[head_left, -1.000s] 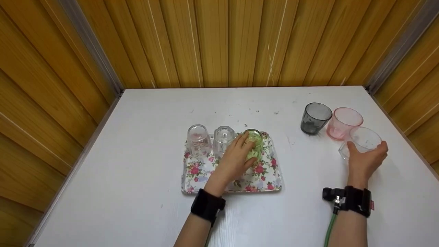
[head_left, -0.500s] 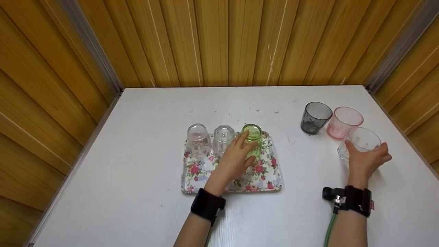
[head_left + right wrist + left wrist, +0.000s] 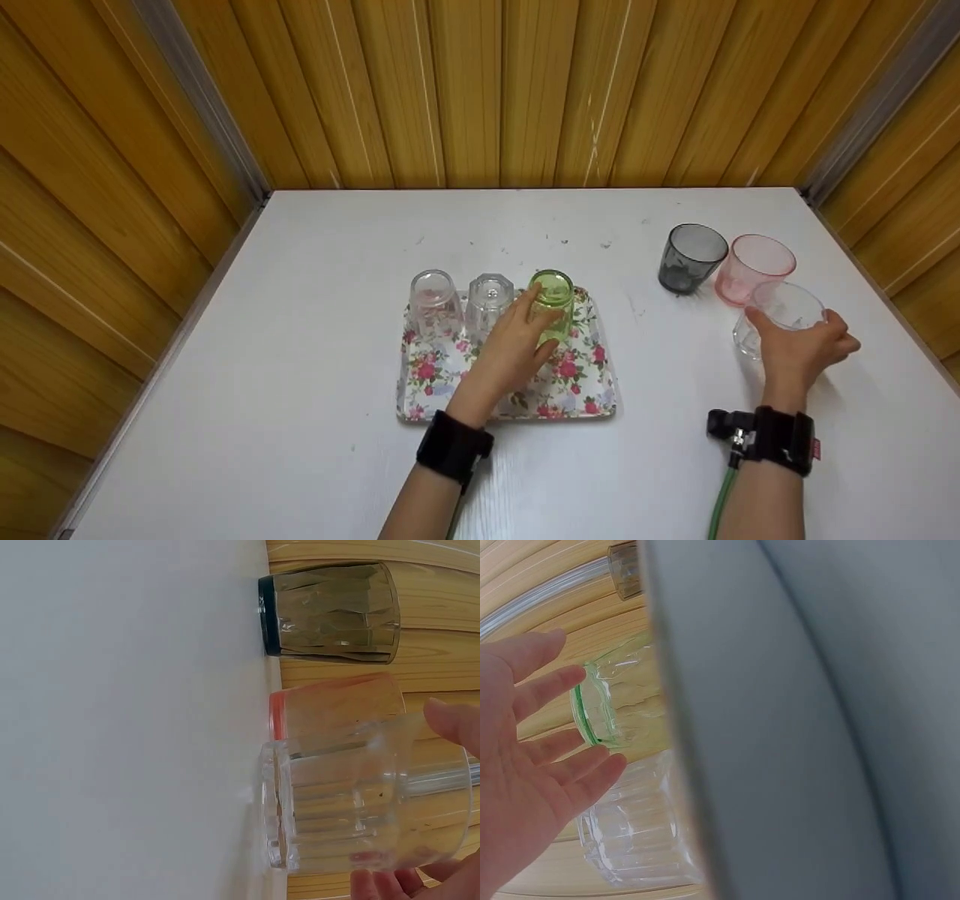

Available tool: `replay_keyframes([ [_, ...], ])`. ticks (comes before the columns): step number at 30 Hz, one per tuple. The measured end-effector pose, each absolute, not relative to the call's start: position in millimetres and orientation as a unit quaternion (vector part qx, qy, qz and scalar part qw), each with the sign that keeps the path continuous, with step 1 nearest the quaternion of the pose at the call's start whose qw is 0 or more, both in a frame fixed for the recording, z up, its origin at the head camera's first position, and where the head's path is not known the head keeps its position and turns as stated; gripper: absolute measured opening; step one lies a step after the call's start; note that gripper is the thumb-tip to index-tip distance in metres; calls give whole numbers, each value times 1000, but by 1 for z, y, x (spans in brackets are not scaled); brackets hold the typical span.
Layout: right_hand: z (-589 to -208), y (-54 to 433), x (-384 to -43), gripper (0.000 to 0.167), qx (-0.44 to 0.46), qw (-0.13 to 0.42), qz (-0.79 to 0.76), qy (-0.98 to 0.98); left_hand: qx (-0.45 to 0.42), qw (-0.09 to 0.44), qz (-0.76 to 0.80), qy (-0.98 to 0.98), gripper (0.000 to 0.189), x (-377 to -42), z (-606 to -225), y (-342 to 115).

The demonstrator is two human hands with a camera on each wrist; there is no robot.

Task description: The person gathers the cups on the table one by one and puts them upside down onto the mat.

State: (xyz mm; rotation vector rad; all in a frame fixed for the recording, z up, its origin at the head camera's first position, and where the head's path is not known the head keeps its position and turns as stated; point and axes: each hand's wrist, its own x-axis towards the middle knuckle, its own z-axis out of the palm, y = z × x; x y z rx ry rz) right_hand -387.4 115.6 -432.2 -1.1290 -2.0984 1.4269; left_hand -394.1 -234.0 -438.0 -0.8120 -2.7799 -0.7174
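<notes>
Floral tray (image 3: 450,401): three upended glasses, namely plain glass (image 3: 433,304), faceted glass (image 3: 491,296), green glass (image 3: 553,289); apparently done. Left hand (image 3: 510,345): loosely spread by the green one, gripping nothing (contact uncertain). Right hand (image 3: 799,352): thumb and fingers round an upright clear tumbler (image 3: 337,802), at the desk (image 3: 300,337). Grey glass (image 3: 691,259), pink glass (image 3: 757,262): upright, seemingly left to do. Contents: none visible.

Head view evenly bright; pale sheen on bench (image 3: 495,487), shadows soft. Left wrist: grey surface (image 3: 780,720) blurred at edge, planks (image 3: 589,621) bowed.
</notes>
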Motion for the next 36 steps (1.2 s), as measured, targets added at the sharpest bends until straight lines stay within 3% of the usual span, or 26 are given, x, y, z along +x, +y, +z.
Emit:
replay_keyframes([
  [12,-423,113,-388,108,-387,156,499,-760,-268,85,-244,-928,41,-394,-437,-234],
  [22,-409,101,-384,100,-349,123,493,-787,-274,112,-237,-925,62,-395,-436,-233],
  [36,-386,76,-379,108,-256,84,494,-826,-273,117,-242,-924,61,-396,-436,-234],
])
